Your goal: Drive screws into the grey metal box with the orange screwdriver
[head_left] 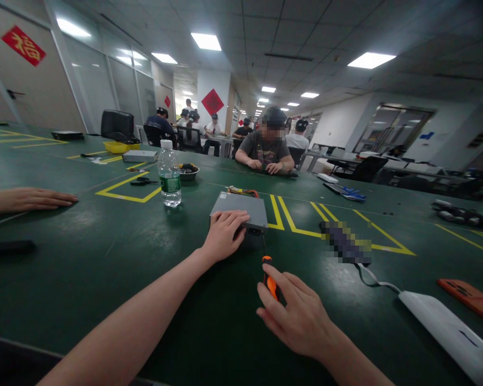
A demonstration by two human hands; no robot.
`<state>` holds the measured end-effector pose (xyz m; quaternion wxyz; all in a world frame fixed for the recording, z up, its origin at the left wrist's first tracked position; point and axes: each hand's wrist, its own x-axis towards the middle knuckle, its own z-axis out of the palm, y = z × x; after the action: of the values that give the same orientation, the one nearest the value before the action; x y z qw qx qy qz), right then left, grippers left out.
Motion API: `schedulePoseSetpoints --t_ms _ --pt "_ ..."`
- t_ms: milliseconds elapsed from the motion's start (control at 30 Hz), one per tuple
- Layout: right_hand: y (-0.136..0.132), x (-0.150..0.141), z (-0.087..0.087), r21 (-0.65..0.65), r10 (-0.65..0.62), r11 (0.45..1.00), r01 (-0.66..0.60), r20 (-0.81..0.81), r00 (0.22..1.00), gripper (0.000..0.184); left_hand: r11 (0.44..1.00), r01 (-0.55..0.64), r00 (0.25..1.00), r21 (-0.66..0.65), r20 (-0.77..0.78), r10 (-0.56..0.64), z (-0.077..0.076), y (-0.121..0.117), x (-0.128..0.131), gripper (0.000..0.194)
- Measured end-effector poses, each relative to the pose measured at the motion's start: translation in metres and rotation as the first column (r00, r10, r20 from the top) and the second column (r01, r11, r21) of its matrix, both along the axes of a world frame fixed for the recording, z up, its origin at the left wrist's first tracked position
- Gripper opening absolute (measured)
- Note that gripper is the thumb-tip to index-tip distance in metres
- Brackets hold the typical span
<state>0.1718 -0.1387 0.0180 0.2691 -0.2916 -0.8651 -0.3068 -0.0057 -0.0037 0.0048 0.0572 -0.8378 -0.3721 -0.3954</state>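
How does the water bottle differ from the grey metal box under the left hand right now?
The water bottle is tall and upright; the grey metal box is low and lies flat.
The bottle is clear with a green label; the box is opaque, with coloured wires at its far side.
Nobody touches the bottle, while the left hand rests on the box.
Both are on the green table.

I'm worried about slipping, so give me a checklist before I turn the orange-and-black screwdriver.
1. Left hand on the grey metal box: ok, fingers on top.
2. Orange-and-black screwdriver in right hand: ok.
3. Tip seated in a screw: cannot tell, too small.
4. Multicoloured wires away from the screwdriver: ok, at the box's far side.
5. Clear plastic bottle away from the tool: ok, upright, left of the box.
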Motion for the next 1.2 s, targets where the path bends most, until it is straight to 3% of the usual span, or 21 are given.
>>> schedulePoseSetpoints --t_ms 200,367,600,833,1000,1200 --pt "0.003 0.004 -0.008 0.067 -0.019 0.998 0.018 0.010 1.000 0.022 1.000 0.009 1.000 -0.005 0.001 -0.009 0.000 0.000 0.000 0.031" --pt "0.006 0.009 -0.005 0.157 -0.044 0.986 0.047 -0.023 0.999 0.014 1.000 0.000 1.000 -0.002 0.007 0.000 -0.001 0.000 0.001 0.031" --pt "0.004 0.006 -0.006 0.089 -0.059 0.994 0.063 -0.049 0.997 0.013 1.000 -0.005 1.000 0.009 0.008 0.005 -0.002 0.002 0.001 0.031" --pt "0.007 0.009 -0.007 0.175 -0.075 0.981 0.085 -0.063 0.995 0.015 1.000 -0.008 1.000 0.015 0.003 0.008 -0.001 0.000 0.001 0.030" --pt "0.007 0.010 -0.002 0.178 -0.113 0.975 0.132 -0.112 0.987 0.004 1.000 -0.003 1.000 0.023 0.005 0.003 -0.001 0.000 0.001 0.029" --pt "0.004 0.009 -0.007 0.112 -0.080 0.990 0.086 -0.054 0.995 0.018 1.000 -0.005 1.000 0.030 0.003 0.005 -0.001 0.000 0.002 0.030"
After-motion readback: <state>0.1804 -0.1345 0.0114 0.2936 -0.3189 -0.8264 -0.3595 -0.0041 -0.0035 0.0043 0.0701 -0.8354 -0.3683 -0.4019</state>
